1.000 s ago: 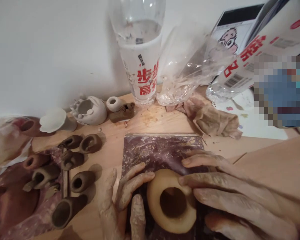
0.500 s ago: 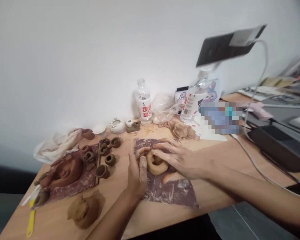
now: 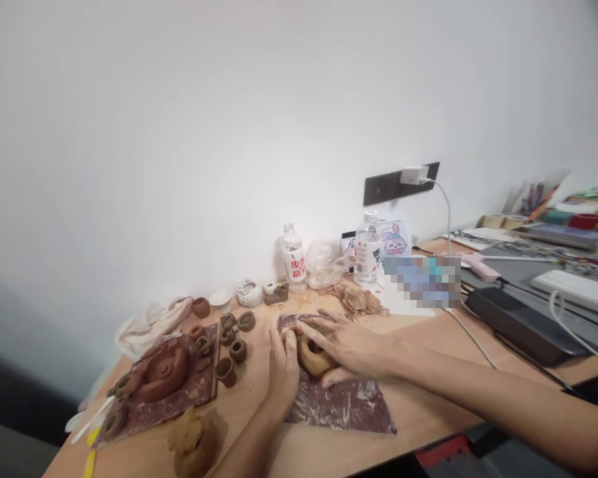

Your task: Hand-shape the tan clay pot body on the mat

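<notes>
A yellowish-brown clay pot (image 3: pixel 311 360) with a wide round opening sits on a dark red, clay-smeared mat (image 3: pixel 339 406). My left hand (image 3: pixel 284 362) cups its left side, thumb up against the wall. Across the rim and right side lies my right hand (image 3: pixel 349 344), fingers reaching over the top edge and thumb low on the near right. Together the hands hold the pot between them, and they hide part of its rim and opening. Dried clay coats the fingers.
Left of the hands stand several small clay pots (image 3: pixel 224 372), a lump of clay (image 3: pixel 192 441) and a second mat with a large reddish clay piece (image 3: pixel 162 372). Behind are water bottles (image 3: pixel 295 262) and crumpled brown wrapping (image 3: pixel 361 300). A black power adapter (image 3: pixel 518 325) and cables lie right.
My view has pulled back and tilted up, so the table looks smaller and lower. Both hands stay at the pot; the right fingers have moved across its rim toward the left hand.
</notes>
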`<state>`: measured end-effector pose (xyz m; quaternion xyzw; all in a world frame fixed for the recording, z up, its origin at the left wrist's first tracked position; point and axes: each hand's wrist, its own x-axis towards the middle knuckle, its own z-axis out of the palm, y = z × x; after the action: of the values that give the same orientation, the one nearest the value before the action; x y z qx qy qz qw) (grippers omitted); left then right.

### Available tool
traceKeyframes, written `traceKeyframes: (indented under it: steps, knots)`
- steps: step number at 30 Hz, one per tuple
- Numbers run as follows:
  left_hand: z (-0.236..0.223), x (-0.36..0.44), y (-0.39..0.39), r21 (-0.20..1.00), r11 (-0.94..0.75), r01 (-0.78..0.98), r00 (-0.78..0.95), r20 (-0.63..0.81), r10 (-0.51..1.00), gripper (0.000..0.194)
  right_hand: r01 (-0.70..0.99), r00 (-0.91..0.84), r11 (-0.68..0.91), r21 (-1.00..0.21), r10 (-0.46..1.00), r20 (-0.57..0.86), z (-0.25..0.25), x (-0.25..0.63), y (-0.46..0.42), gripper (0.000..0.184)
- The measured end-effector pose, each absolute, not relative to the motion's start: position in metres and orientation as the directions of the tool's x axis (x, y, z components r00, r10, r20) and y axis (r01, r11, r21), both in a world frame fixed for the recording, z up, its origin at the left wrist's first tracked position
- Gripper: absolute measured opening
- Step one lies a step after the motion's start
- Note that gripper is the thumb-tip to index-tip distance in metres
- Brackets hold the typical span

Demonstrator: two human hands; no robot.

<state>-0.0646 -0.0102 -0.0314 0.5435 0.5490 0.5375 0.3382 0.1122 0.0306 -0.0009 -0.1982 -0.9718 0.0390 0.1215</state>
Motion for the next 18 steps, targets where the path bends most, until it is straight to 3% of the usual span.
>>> traceKeyframes:
  steps: [8,18]
  knots:
    - [-0.0350,-0.0650,-0.0105,0.961,-0.167,0.220,-0.180,0.209,0.961,0.056,0.379,-0.894,0.923,-0.067,0.384,0.230,-0.0035,0.1074,0.0283,0.094]
    - [-0.0349,-0.0647,-0.0101,0.966,-0.167,0.198,-0.151,0.198,0.968,0.059,0.429,-0.881,0.897,-0.104,0.441,0.168,0.0031,0.1013,0.0252,0.102]
